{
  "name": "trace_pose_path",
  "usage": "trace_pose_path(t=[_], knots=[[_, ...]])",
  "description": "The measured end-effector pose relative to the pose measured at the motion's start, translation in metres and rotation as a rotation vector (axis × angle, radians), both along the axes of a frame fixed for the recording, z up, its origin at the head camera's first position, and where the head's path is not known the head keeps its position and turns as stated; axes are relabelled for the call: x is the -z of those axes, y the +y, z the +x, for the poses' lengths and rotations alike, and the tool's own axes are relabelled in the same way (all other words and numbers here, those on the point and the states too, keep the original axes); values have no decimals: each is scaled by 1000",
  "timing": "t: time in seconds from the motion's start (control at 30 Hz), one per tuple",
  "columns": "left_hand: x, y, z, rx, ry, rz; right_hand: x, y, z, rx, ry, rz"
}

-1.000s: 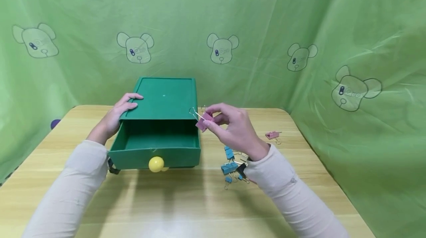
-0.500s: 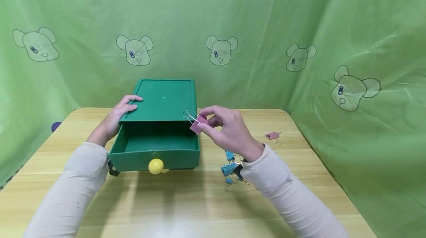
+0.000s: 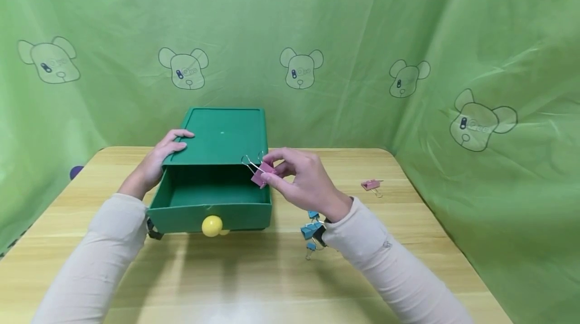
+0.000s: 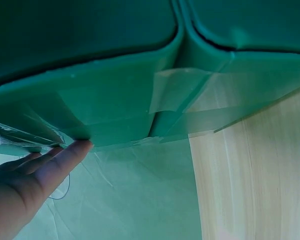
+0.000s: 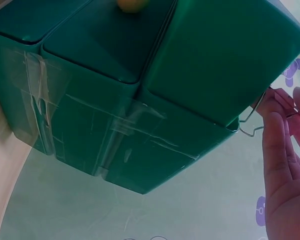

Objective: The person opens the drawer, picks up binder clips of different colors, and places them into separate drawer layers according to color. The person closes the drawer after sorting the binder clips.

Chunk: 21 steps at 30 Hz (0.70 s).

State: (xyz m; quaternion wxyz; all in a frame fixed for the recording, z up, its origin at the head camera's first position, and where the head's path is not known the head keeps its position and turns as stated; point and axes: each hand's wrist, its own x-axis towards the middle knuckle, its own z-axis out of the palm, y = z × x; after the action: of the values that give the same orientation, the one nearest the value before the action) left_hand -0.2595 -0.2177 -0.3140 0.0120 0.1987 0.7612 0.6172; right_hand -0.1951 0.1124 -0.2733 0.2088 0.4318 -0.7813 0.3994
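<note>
A green box has its top drawer pulled out, a yellow knob on its front. My left hand rests on the box's left top edge with fingers extended; the left wrist view shows its fingers against the green side. My right hand pinches a pink binder clip between thumb and fingers, over the drawer's right edge. In the right wrist view the right hand holds the clip, its wire handles beside the box's corner. The drawer's visible inside holds nothing.
Blue binder clips and a black one lie on the wooden table under my right wrist, partly hidden by it. Another pink clip lies farther right. A green curtain surrounds the table.
My right hand has moved left and slightly down with the pink clip, from beside the box to the drawer's right edge. My left hand has stayed on the box.
</note>
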Motion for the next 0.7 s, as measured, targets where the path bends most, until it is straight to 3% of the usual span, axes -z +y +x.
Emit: trace_pose_path(t=[0.37,0.7], knots=[[-2,1,2,-6,-25,4,4,-2,1,-16,-2,5],[-3,1,3,-3,-21,0,5,-3,5,-81,-4,17]])
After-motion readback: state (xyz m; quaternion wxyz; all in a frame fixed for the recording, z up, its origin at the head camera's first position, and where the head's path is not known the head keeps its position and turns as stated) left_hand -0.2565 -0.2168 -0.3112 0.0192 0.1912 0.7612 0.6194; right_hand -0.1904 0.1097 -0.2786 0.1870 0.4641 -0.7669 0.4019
